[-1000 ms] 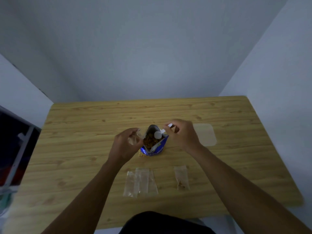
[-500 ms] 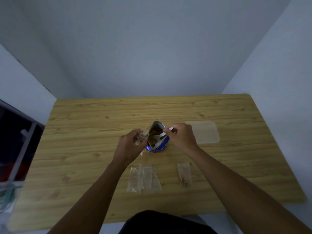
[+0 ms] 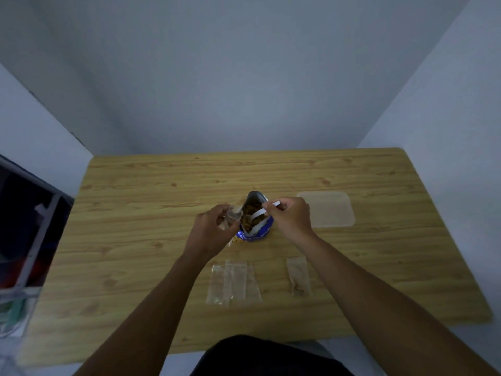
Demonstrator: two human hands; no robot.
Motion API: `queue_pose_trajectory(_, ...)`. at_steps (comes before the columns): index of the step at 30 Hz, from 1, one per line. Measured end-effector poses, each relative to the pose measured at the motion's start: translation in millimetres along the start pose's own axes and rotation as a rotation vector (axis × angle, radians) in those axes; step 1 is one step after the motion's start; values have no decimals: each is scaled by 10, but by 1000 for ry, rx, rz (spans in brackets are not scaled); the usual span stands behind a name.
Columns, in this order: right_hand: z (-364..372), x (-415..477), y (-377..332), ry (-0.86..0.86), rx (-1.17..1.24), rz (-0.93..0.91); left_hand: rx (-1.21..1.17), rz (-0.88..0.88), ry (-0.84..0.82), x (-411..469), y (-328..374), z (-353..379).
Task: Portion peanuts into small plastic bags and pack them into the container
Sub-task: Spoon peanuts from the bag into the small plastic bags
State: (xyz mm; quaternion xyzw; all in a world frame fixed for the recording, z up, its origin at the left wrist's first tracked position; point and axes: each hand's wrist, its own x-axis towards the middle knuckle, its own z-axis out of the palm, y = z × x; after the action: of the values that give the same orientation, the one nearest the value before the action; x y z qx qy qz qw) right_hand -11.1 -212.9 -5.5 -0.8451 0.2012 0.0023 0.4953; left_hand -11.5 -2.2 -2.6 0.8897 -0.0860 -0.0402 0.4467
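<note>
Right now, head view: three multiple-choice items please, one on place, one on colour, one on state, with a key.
1. Where does the clear container sit relative to the peanut bag?
A) to its left
B) to its right
C) at the near table edge

2. What colour is the outside of the peanut bag?
A) blue
B) red
C) green

3. Where is the white spoon?
A) flat on the table
B) in the container
C) held by the right hand, dipped in the peanut bag

Key:
1 B, it lies just past the right hand.
2 A, blue print shows below the opening.
3 C, the hand pinches its handle and the bowl is inside the bag.
</note>
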Motion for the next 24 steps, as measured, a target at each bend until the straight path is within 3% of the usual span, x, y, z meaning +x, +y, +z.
queue_pose_trajectory(15,-195,45,-4,30,321,324,19,-27,10,52,-43,0)
queue_pose_trajectory(24,-507,140,112,27,495,398,102,5,23,135,31,31)
